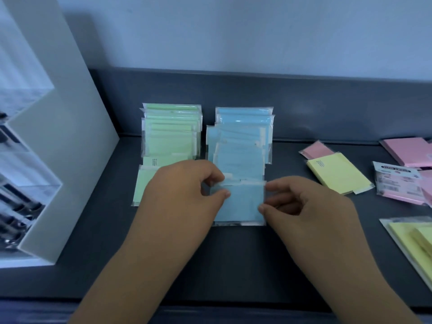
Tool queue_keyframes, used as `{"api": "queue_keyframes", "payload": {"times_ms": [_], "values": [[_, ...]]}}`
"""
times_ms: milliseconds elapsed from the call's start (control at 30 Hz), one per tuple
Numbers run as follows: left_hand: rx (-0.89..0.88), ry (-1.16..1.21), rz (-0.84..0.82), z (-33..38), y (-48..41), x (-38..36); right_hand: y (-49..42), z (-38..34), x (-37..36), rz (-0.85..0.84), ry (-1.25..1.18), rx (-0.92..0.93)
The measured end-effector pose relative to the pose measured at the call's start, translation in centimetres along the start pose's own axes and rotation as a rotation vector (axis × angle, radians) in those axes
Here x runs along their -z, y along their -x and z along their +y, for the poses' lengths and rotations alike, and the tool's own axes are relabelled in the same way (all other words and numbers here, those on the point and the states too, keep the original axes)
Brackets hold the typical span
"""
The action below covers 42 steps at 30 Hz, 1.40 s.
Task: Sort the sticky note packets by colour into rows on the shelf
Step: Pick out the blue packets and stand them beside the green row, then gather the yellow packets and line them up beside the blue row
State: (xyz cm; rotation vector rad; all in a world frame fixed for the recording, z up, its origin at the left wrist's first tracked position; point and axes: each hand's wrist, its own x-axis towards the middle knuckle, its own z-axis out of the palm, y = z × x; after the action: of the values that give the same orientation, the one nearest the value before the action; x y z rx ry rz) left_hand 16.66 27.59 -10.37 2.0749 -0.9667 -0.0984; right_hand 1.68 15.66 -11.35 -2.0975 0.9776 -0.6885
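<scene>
Both my hands, left and right, pinching blue packet at front of blue row, mid-shelf. Green row looking done. Pink packets and yellow packets lying unsorted toward right edge.

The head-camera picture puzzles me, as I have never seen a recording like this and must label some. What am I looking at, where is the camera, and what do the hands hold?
There is no machine here. A person wears one wide-angle camera on the head, so you look forward and down along their arms at a dark shelf. The left hand and the right hand each pinch a side edge of a blue packet of sticky notes, at the near end of the blue row. Left of it runs a green row. Unsorted on the right lie pink packets, a yellow packet and more yellow packets at the edge. The white display rack on the left holds blurred items I cannot identify.
</scene>
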Motion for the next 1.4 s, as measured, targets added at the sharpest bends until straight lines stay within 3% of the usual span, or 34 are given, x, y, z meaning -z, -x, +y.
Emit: {"api": "queue_keyframes", "payload": {"times_ms": [367, 700, 1067, 1400], "values": [[-0.048, -0.115, -0.030, 0.1, 0.1, -0.5, 0.3, -0.5, -0.3, 0.008, 0.110, -0.017], [-0.119, -0.142, 0.060, 0.7, 0.7, -0.3, 1.1, -1.2, 0.0, 0.110, 0.179, 0.047], [-0.304, -0.144, 0.075, 2.1, 1.1, -0.5, 1.7, -0.5, 3.1, 0.207, 0.079, 0.056], [-0.454, -0.115, -0.007, 7.1, 1.4, -3.4, 2.9, 3.2, 8.4, 0.269, 0.047, -0.005]]}}
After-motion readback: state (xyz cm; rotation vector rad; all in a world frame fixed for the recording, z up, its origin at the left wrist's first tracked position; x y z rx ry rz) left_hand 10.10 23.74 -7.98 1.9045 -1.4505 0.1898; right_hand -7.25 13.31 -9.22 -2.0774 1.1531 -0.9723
